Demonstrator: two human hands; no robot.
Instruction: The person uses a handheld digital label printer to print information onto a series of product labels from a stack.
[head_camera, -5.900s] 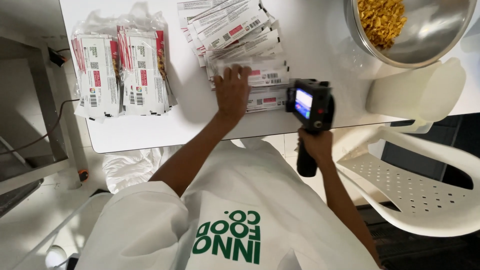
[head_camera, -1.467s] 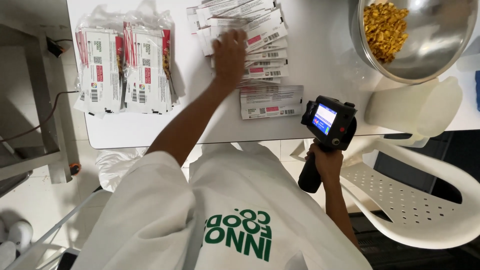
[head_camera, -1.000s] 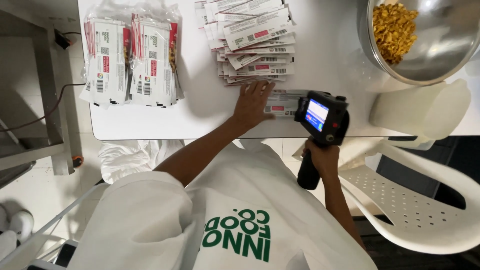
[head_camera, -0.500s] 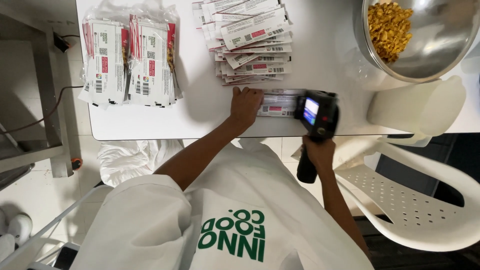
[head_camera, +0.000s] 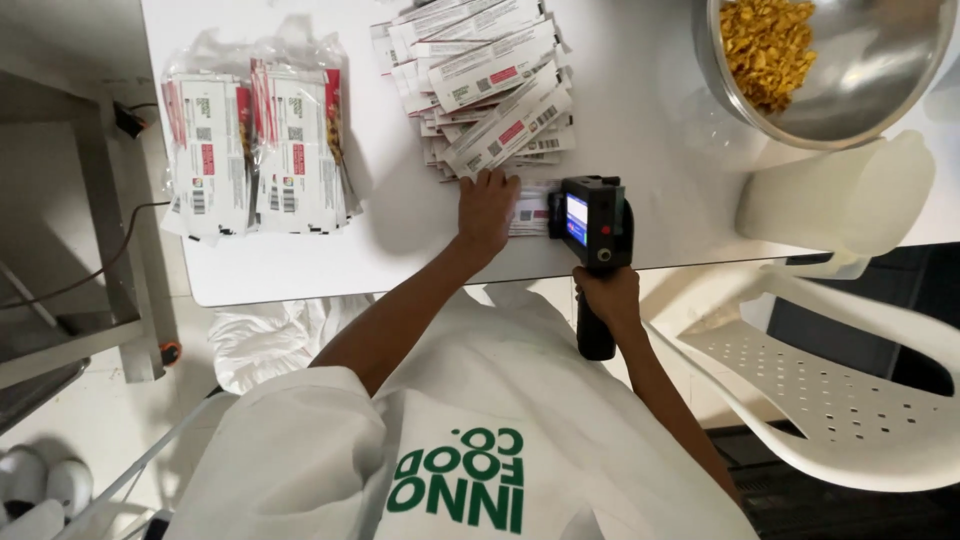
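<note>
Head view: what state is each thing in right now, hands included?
Left hand: open, flat on a single packet.
Single packet: lying flat at the table edge, pinned.
Right hand: closed in a grip on the handheld device.
Handheld device: screen lit, head over the packet.
Loose packet pile: fanned, untidy.
Bagged packets: wrapped, flat.
Metal bowl: partly filled with yellow pieces.

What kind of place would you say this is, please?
Probably a small food-packing workroom: flat printed pouches stacked on a white table, a steel bowl of yellow snack pieces, and a handheld device held over one pouch.
</note>
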